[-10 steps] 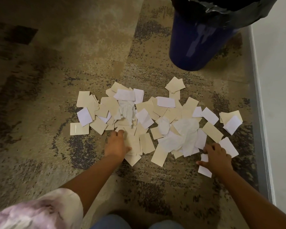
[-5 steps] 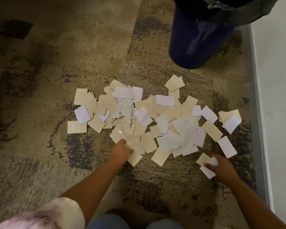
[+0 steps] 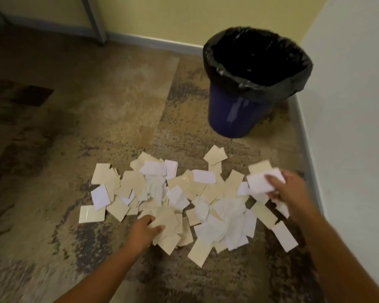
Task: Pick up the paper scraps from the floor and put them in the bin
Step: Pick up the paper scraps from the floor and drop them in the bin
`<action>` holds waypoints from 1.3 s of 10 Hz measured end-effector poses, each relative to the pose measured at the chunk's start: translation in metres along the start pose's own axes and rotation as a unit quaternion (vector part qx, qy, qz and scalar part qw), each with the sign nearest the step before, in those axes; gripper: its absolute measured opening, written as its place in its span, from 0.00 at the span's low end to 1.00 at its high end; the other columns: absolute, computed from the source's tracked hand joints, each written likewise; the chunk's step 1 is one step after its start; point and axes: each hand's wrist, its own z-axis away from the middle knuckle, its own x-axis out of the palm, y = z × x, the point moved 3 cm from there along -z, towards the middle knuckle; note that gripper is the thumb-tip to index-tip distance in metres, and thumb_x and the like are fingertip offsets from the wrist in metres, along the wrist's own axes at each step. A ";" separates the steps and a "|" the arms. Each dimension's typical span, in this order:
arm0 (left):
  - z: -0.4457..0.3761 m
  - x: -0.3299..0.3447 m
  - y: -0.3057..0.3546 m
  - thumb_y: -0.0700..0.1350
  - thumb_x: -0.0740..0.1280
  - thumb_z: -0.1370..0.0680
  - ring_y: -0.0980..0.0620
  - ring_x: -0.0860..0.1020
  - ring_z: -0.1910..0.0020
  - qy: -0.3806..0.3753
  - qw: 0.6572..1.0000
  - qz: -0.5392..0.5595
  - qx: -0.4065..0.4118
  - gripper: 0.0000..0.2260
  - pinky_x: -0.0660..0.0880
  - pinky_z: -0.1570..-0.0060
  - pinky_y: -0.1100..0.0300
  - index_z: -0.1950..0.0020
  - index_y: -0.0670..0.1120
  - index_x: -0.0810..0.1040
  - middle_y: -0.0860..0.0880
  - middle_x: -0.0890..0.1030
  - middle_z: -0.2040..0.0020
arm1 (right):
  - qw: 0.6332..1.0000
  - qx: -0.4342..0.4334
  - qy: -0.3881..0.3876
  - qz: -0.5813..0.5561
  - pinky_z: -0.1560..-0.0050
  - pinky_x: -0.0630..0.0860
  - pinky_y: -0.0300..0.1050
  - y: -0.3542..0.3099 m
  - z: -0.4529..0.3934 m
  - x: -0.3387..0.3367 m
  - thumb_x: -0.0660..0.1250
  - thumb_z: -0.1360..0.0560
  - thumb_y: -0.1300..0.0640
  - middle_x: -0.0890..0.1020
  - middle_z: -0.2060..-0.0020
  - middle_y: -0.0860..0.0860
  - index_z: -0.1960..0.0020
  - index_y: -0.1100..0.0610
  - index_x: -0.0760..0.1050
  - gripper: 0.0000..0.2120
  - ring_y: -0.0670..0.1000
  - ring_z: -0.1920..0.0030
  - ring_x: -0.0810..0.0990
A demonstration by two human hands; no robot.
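Note:
A heap of beige and white paper scraps [image 3: 190,193] is spread across the patterned carpet, with crumpled white tissue in the middle. My left hand [image 3: 146,230] pinches a bunch of beige scraps [image 3: 169,221] at the heap's near edge. My right hand [image 3: 291,191] is raised over the right end of the heap, closed on a few white scraps [image 3: 260,182]. The blue bin [image 3: 239,114] with a black liner [image 3: 256,60] stands open beyond the heap, at the upper right, near the wall corner.
A pale wall [image 3: 354,106] with a grey skirting board runs along the right, close to the bin and the heap's right end. A yellow wall and a grey frame leg [image 3: 94,20] stand at the back. Bare carpet [image 3: 74,127] stretches to the left.
The view has tilted up, so the whole bin shows. My right hand has lifted white scraps off the floor toward the bin. My left hand has closed on beige scraps at the near edge.

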 end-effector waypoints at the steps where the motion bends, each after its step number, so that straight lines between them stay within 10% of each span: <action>1: 0.004 -0.015 0.023 0.41 0.69 0.25 0.50 0.76 0.66 -0.015 0.998 0.067 -0.008 0.09 0.77 0.73 0.61 0.63 0.44 0.71 0.46 0.76 0.64 | 0.996 -0.066 0.030 -0.060 0.75 0.73 0.31 -0.078 -0.034 -0.026 0.64 0.23 0.57 0.80 0.55 0.53 0.39 0.57 0.72 0.13 0.44 0.66 0.80; 2: 0.007 -0.032 0.056 0.40 0.69 0.25 0.50 0.77 0.64 -0.014 0.994 0.109 0.002 0.08 0.76 0.76 0.64 0.62 0.44 0.72 0.44 0.77 0.60 | 0.982 -0.104 0.045 -0.148 0.76 0.73 0.30 -0.146 -0.067 -0.041 0.64 0.23 0.56 0.79 0.62 0.53 0.41 0.60 0.73 0.12 0.40 0.76 0.78; 4: 0.011 -0.051 0.130 0.41 0.69 0.25 0.49 0.76 0.66 -0.013 0.980 0.198 0.010 0.05 0.78 0.76 0.63 0.55 0.42 0.74 0.43 0.77 0.59 | 0.983 -0.118 0.004 -0.144 0.59 0.82 0.42 -0.182 -0.081 -0.043 0.63 0.24 0.45 0.81 0.59 0.55 0.47 0.58 0.72 0.16 0.50 0.61 0.84; 7: -0.001 -0.079 0.306 0.42 0.64 0.22 0.52 0.79 0.63 -0.081 0.938 0.320 0.109 0.04 0.77 0.78 0.67 0.49 0.43 0.71 0.46 0.80 0.55 | 0.994 0.066 -0.032 -0.080 0.63 0.77 0.44 0.014 0.021 0.000 0.61 0.21 0.51 0.81 0.65 0.53 0.56 0.59 0.76 0.13 0.52 0.65 0.80; 9: -0.013 -0.069 0.403 0.38 0.60 0.20 0.47 0.77 0.38 -0.104 0.910 0.388 0.104 0.14 0.78 0.56 0.62 0.34 0.37 0.69 0.42 0.75 0.35 | 0.981 0.144 -0.050 -0.124 0.76 0.72 0.37 0.110 0.083 0.043 0.61 0.23 0.67 0.76 0.73 0.62 0.51 0.78 0.73 0.12 0.60 0.69 0.73; 11: -0.044 -0.052 0.381 0.50 0.54 0.18 0.43 0.59 0.25 -0.175 0.887 0.409 0.125 0.27 0.59 0.27 0.51 0.24 0.39 0.52 0.41 0.61 0.25 | 0.956 0.247 -0.072 -0.143 0.70 0.77 0.41 0.125 0.078 0.040 0.66 0.24 0.55 0.81 0.65 0.57 0.53 0.60 0.78 0.08 0.53 0.66 0.80; 13: -0.063 -0.058 0.283 0.46 0.55 0.18 0.50 0.78 0.50 -0.069 0.900 0.415 0.115 0.17 0.73 0.40 0.53 0.31 0.40 0.66 0.45 0.77 0.43 | 0.971 0.209 -0.073 -0.094 0.71 0.76 0.36 0.153 0.071 0.053 0.67 0.25 0.54 0.81 0.67 0.54 0.56 0.58 0.78 0.07 0.48 0.69 0.79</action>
